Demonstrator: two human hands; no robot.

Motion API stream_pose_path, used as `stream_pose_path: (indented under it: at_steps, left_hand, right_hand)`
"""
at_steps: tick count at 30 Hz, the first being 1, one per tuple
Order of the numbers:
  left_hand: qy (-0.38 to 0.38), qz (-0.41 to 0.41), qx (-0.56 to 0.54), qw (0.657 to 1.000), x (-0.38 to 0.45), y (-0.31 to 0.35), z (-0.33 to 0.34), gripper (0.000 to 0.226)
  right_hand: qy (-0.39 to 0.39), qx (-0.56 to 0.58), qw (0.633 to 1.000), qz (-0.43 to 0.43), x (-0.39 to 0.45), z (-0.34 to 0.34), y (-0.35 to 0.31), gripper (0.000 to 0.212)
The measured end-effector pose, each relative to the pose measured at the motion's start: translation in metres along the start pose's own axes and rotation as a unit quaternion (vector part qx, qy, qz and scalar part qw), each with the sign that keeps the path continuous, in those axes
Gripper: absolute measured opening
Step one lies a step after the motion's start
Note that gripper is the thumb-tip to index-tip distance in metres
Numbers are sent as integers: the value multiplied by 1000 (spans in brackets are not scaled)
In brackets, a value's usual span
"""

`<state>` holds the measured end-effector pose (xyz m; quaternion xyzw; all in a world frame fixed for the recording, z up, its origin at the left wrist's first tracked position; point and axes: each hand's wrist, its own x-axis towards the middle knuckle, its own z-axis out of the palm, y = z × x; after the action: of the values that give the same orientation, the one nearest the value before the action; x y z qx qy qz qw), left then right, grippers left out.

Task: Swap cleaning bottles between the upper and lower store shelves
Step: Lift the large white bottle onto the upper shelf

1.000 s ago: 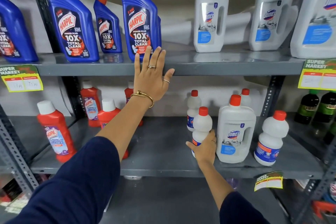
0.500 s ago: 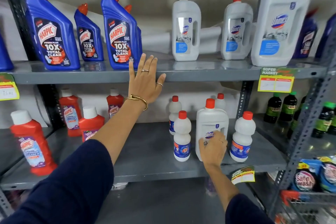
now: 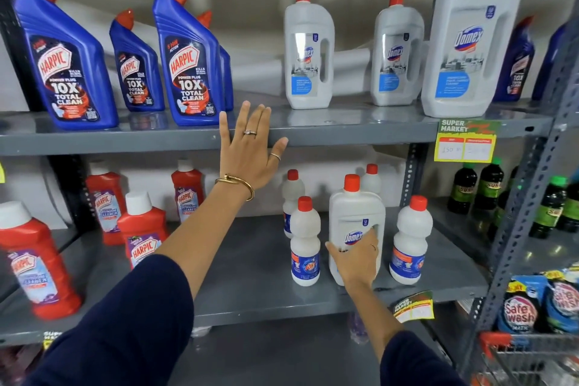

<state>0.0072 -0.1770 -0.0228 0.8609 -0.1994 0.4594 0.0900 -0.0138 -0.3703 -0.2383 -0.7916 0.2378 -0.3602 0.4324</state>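
Note:
My right hand (image 3: 355,257) wraps around the front of a white Domex bottle (image 3: 355,219) with a red cap, standing on the lower shelf (image 3: 250,291). My left hand (image 3: 249,147) is spread flat, fingers apart, against the front edge of the upper shelf (image 3: 344,131), holding nothing. Up there stand blue Harpic bottles (image 3: 189,56) at the left and white Domex bottles (image 3: 308,50) to the right, including a large one (image 3: 470,41). Small white bottles (image 3: 305,241) flank the gripped bottle.
Red Harpic bottles (image 3: 142,235) fill the lower shelf's left side. Dark green bottles (image 3: 488,185) sit on the neighbouring shelf at right. A perforated grey upright (image 3: 526,207) divides the bays. A price tag (image 3: 465,141) hangs from the upper shelf. A basket with Safewash pouches (image 3: 520,313) sits at the bottom right.
My right hand moved from the small white bottle to the Domex bottle on the lower shelf and closed around it. The view shifted right. My left hand stayed on the upper shelf edge.

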Motion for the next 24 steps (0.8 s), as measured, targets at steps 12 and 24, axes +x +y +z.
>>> stream_pose_path:
  at_steps: [12,24]
  left_hand:
    - [22,7,19,1000,-1,-2,8,62]
    - [14,10,26,1000,-2,-4,9,63]
  right_hand:
    - [40,39,998,-1,3,9,2,103]
    - [60,40,995,-68,-19,-32,2,98]
